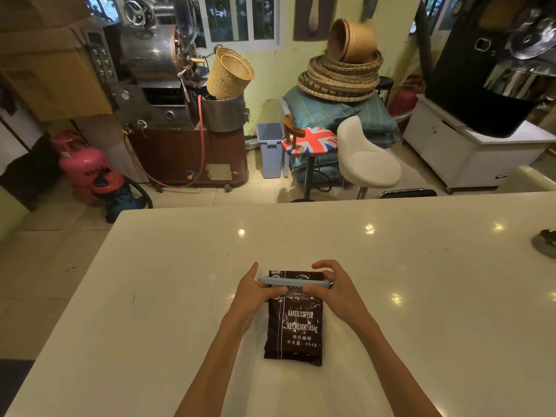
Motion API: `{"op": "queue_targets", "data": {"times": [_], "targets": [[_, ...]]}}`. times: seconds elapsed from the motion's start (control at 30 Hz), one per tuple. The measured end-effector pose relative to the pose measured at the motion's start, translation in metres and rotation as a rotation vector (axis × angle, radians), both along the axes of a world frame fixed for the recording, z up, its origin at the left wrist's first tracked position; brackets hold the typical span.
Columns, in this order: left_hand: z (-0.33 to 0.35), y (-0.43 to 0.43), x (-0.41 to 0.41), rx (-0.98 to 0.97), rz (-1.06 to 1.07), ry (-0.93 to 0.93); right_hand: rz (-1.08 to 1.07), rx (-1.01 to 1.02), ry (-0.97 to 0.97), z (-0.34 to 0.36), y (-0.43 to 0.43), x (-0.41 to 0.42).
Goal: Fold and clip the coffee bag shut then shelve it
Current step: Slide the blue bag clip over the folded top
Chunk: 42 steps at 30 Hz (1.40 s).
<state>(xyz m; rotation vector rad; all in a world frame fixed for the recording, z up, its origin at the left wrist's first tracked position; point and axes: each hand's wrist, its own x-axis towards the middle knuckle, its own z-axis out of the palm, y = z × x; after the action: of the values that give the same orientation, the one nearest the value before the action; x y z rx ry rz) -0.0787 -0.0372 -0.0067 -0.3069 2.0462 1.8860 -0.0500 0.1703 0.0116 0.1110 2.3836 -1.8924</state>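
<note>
- The left end of the light-blue clip (293,282) is being pinched by the left hand (255,293).
- The coffee bag (296,323) is being kept flat on the white table (180,296), the clip lying across its top.
- The clip's right end is being gripped by the right hand (334,290).

Light blue clip (294,282): both ends covered, near-left by the left hand (255,291), right by the right hand (334,288); whether it is latched can't be told. Coffee bag (296,323): strip under the clip hidden, top logo partly covered, small print too fine to read. Forearms cut off by the near edge. Grey object (545,243) on the table (180,296), far right, cropped by the frame; unidentifiable. Table's near and right edges out of view.
</note>
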Motion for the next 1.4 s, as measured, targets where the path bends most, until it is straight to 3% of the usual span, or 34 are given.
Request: {"op": "queue_targets", "data": {"times": [0.6, 0.8, 0.97, 1.17, 1.4], "targets": [[-0.004, 0.008, 0.009, 0.125, -0.027, 0.009, -0.024, -0.084, -0.156, -0.004, 0.009, -0.004], [-0.002, 0.017, 0.015, 0.348, 0.064, -0.031, -0.075, -0.127, -0.161, -0.009, 0.01, -0.004], [-0.004, 0.02, 0.016, 0.387, 0.134, -0.003, -0.187, -0.261, -0.164, -0.018, 0.002, 0.0], [-0.006, 0.024, 0.018, 0.346, 0.219, 0.024, -0.248, -0.578, -0.214, -0.031, -0.015, 0.009], [-0.01, 0.029, 0.023, 0.342, 0.294, 0.061, -0.313, -0.551, -0.19, -0.033, -0.026, 0.01]]}}
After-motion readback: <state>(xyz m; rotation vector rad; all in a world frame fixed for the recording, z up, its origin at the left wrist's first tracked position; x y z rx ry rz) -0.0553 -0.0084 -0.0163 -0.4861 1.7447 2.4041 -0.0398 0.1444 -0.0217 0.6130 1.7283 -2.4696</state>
